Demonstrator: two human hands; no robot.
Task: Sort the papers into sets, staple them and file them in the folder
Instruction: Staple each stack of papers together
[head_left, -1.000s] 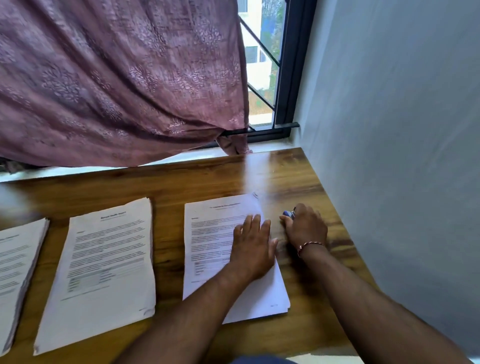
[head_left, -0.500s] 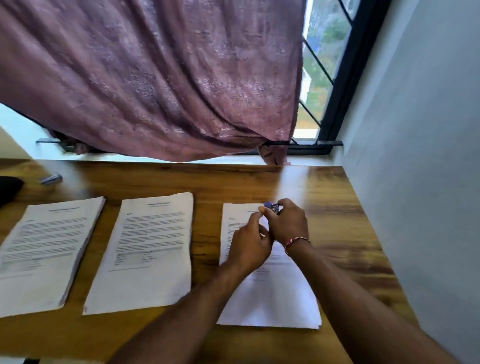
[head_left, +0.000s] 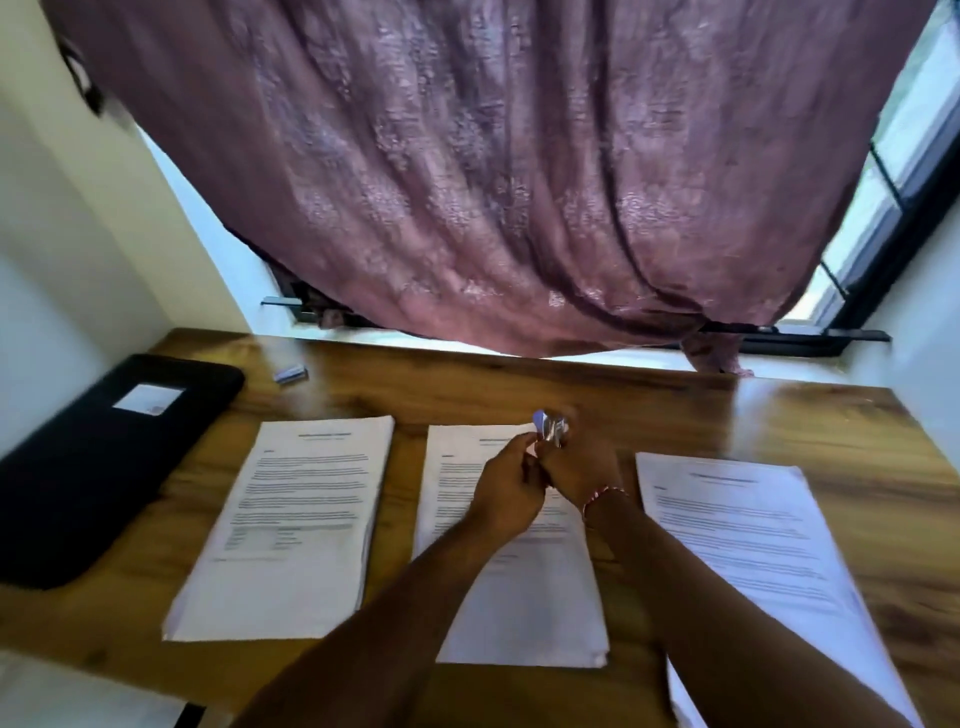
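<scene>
Views: one, head-worn, wide-angle.
Position: above the near edge of the wooden table (head_left: 519, 395), at the person's head.
Facing: forward and down, toward the curtain (head_left: 493, 182) and window (head_left: 885, 174).
Nearness: close; forearms (head_left: 363, 623) enter from the bottom edge.
Coverage: table width, black folder (head_left: 104, 467) at left to rightmost paper stack (head_left: 753, 545).

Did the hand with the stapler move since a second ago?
Yes. The right hand carried the stapler left, from beside the right paper stack to above the middle stack.
</scene>
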